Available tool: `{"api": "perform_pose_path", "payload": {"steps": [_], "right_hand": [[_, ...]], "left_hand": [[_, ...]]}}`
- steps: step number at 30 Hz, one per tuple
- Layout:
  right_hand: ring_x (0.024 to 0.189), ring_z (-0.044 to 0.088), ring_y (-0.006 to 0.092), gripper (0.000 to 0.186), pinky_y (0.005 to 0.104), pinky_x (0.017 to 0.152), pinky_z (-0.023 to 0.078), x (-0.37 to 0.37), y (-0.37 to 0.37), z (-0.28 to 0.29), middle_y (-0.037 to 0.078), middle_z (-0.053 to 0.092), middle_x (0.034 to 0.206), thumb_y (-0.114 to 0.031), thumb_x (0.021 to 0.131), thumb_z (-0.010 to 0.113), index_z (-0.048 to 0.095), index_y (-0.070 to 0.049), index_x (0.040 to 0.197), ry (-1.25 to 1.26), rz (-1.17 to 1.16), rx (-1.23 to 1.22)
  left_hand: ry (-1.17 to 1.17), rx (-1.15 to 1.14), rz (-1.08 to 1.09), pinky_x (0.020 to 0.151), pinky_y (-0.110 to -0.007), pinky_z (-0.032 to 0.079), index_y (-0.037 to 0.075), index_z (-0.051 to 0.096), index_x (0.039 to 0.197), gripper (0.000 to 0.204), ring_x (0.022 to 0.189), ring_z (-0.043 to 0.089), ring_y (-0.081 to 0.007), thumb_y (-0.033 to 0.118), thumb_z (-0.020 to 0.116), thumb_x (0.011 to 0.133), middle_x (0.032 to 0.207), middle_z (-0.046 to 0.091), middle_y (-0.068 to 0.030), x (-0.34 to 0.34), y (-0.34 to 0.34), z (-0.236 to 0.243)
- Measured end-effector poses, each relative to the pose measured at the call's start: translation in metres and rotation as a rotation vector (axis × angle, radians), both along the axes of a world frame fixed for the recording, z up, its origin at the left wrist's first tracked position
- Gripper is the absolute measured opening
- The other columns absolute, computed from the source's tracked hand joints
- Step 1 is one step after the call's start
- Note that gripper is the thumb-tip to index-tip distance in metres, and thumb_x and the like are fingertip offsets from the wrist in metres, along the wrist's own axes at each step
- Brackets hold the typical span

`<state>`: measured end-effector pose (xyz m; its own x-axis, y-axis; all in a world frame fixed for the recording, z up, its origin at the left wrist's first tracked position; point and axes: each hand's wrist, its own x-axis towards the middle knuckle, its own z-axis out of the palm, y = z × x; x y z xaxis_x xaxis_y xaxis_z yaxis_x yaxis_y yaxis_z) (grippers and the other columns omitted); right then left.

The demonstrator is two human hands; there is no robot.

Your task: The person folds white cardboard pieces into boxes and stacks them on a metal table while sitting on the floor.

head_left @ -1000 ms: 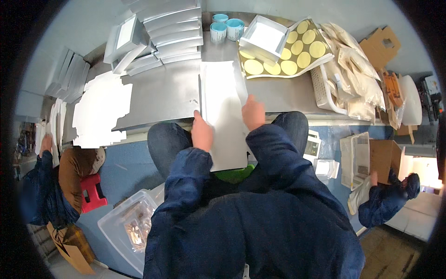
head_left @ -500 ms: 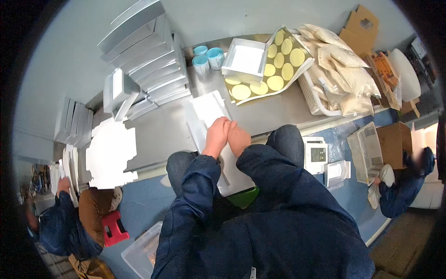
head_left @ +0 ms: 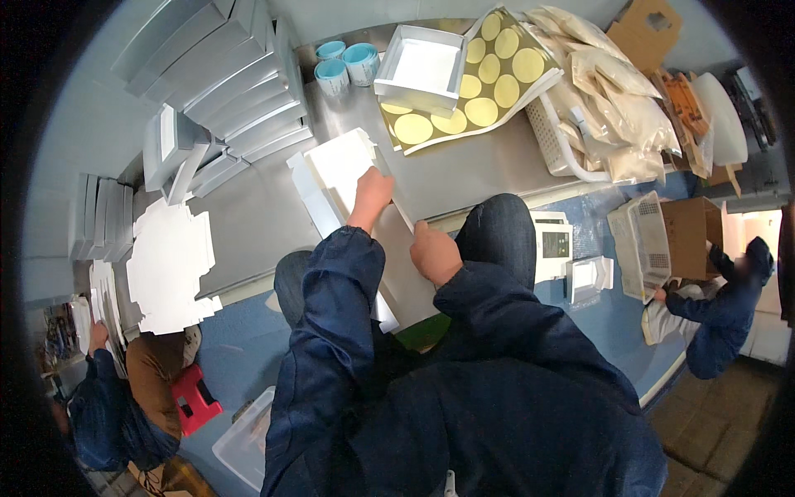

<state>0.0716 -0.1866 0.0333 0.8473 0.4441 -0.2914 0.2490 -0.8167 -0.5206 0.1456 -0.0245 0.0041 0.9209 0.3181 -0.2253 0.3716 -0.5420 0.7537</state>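
Note:
A white and light-grey cardboard box blank stretches from the steel table to my lap, partly folded, with a flap standing up along its left side. Curled fingers of my left hand grip the blank around its middle. Nearer to me, my right hand is closed on the right edge. Both sets of fingertips are partly hidden. Beyond the blank, an open grey tray-like box rests on a sheet of round yellow stickers.
Stacked grey boxes rise at the back left, beside flat white blanks. Blue-and-white label rolls stand behind. A white basket holds beige packets. Co-workers sit at left and right.
My hands, together before, are now apart: the right has come nearer along the blank's right edge. The left flap now stands up more. The whole view has shifted slightly.

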Motion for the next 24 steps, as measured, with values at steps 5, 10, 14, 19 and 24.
{"api": "perform_pose_path", "payload": {"steps": [5, 10, 14, 19, 24], "right_hand": [[0.064, 0.061, 0.0384, 0.013, 0.0462, 0.059, 0.049, -0.001, -0.009, -0.031, 0.023, 0.06, 0.067, -0.006, 0.081, 0.049, 0.045, 0.003, 0.09, -0.201, -0.014, -0.019], [0.069, 0.065, 0.0359, 0.012, 0.046, 0.059, 0.051, 0.003, -0.012, -0.02, 0.021, 0.063, 0.074, -0.009, 0.083, 0.05, 0.048, 0.001, 0.088, -0.143, -0.069, -0.048], [0.069, 0.066, 0.0337, 0.01, 0.0443, 0.061, 0.053, -0.001, 0.003, -0.01, 0.02, 0.064, 0.073, -0.008, 0.082, 0.049, 0.051, 0.001, 0.087, -0.134, -0.131, -0.101], [0.066, 0.064, 0.034, 0.01, 0.0432, 0.06, 0.052, 0.013, 0.0, -0.029, 0.018, 0.062, 0.069, -0.01, 0.082, 0.051, 0.055, -0.003, 0.077, -0.211, -0.126, -0.061], [0.069, 0.065, 0.0337, 0.015, 0.0431, 0.063, 0.052, 0.018, 0.008, -0.043, 0.016, 0.064, 0.074, -0.013, 0.081, 0.051, 0.062, -0.004, 0.074, -0.318, -0.075, -0.132]], "left_hand": [[0.033, -0.211, 0.149, 0.081, -0.042, 0.048, -0.009, 0.057, 0.101, 0.039, 0.086, 0.063, -0.0337, 0.023, 0.06, 0.079, 0.087, 0.063, -0.024, -0.017, -0.013, 0.033], [-0.528, 0.837, -0.916, 0.105, -0.048, 0.027, 0.012, 0.056, 0.117, 0.053, 0.121, 0.045, -0.0256, 0.012, 0.072, 0.066, 0.117, 0.057, -0.0088, -0.026, -0.003, 0.054], [-0.226, 0.856, -1.155, 0.084, -0.034, 0.045, 0.01, 0.061, 0.084, 0.012, 0.099, 0.055, -0.0201, 0.01, 0.059, 0.072, 0.087, 0.058, -0.0027, 0.0, -0.016, 0.042], [-0.463, 0.808, -1.253, 0.073, -0.033, 0.047, 0.01, 0.058, 0.078, 0.005, 0.086, 0.055, -0.0201, 0.009, 0.054, 0.074, 0.079, 0.054, -0.0035, 0.004, -0.009, 0.024], [-0.598, 0.692, -1.162, 0.077, -0.033, 0.045, 0.01, 0.059, 0.081, 0.008, 0.087, 0.054, -0.0213, 0.009, 0.053, 0.074, 0.083, 0.053, -0.0031, 0.006, 0.002, 0.017]]}}
